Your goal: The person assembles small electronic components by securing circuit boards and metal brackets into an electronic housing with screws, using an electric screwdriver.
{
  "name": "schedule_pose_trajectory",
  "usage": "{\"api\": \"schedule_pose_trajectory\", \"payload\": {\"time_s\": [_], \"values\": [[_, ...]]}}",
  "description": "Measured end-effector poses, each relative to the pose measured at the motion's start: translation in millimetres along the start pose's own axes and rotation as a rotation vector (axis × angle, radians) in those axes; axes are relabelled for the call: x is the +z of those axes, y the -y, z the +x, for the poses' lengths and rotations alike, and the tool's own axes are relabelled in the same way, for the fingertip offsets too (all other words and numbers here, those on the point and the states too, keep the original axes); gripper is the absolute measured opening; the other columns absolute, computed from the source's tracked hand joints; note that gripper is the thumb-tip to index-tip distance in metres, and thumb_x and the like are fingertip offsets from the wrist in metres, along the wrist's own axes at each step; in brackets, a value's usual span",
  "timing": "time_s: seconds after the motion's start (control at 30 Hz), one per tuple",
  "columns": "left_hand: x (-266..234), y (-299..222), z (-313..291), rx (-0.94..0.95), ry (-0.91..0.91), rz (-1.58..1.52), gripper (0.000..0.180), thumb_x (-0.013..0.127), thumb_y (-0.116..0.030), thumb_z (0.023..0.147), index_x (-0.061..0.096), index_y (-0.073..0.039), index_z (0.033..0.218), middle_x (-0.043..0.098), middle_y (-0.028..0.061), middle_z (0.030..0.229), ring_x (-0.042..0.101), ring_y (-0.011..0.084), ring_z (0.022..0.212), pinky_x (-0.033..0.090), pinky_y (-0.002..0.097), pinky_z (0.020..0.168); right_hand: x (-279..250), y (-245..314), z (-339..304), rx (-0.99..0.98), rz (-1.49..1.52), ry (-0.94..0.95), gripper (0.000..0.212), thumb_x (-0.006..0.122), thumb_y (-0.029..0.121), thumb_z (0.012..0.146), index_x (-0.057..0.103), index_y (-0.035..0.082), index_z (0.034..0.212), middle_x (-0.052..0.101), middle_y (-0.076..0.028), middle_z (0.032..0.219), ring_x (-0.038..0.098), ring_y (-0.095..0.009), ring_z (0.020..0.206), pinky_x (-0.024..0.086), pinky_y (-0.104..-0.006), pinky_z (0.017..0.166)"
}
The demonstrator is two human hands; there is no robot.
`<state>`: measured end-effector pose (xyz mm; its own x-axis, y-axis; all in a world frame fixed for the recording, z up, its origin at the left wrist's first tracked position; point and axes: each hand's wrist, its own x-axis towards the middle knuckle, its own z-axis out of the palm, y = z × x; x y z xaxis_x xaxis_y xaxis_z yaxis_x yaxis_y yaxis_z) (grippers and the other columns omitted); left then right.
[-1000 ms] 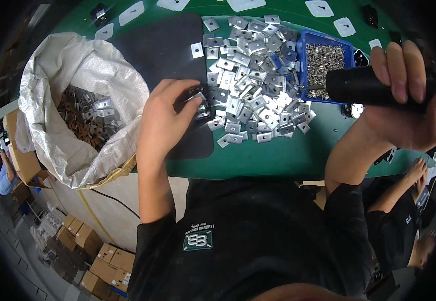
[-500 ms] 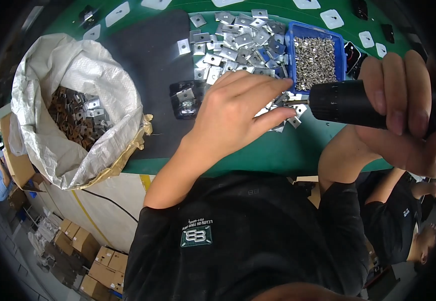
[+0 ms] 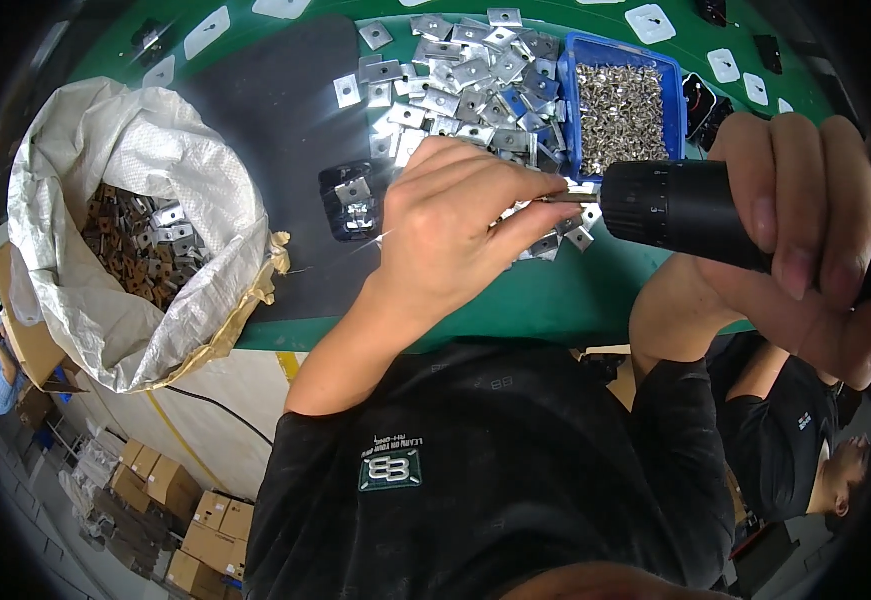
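My right hand (image 3: 800,205) is wrapped round a black power screwdriver (image 3: 670,205), held level with its tip toward the left. From its nose sticks a thin metal bit (image 3: 583,198). My left hand (image 3: 445,210) pinches the end of that bit between thumb and forefinger; whether a screw sits there is hidden by the fingertips. Left of this hand, a small black plastic part (image 3: 332,205) lies on the dark mat, with a square metal plate (image 3: 353,192) on it. A heap of such silvery plates (image 3: 470,72), each with a hole, spreads beyond and beneath my left hand.
A blue bin (image 3: 620,48) full of small screws (image 3: 617,115) stands behind the screwdriver. On the left an open white woven sack (image 3: 215,165) holds more metal pieces (image 3: 160,245). White flat parts (image 3: 650,22) lie along the far green table. A co-worker (image 3: 770,440) is at the right.
My left thumb and forefinger have closed on the tip of the bit, from apart before. The screwdriver has shifted slightly left. The whole view has moved a little.
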<state>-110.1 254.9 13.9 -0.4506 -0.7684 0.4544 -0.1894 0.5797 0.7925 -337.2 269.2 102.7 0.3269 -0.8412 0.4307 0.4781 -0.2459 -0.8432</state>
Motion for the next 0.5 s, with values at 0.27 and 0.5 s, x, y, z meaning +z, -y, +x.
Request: {"api": "schedule_pose_trajectory", "payload": {"time_s": [0.27,0.5], "values": [[-3,15,-10,0.08,-0.039,-0.034,0.021,0.081,-0.021,0.072,0.074,-0.004,0.084,0.07,0.0027,0.072,0.064,0.0187,0.064,0.043,0.0298,0.064,14,-28,10,-0.142,0.211,-0.076,0.054,0.084,0.021,0.065,0.058,0.013,0.112,0.062,0.008,0.079,0.062,-0.007,0.072,0.046,-0.0217,0.075],[-59,19,-19,0.149,0.063,0.136,0.065,0.084,-0.035,0.068,0.064,0.005,0.116,0.069,0.0153,0.111,0.067,0.0298,0.099,0.048,0.0356,0.085,15,-44,7,-0.123,0.18,-0.135,0.058,0.08,0.022,0.069,0.055,0.01,0.119,0.063,0.008,0.08,0.062,-0.006,0.071,0.046,-0.0209,0.073]]}}
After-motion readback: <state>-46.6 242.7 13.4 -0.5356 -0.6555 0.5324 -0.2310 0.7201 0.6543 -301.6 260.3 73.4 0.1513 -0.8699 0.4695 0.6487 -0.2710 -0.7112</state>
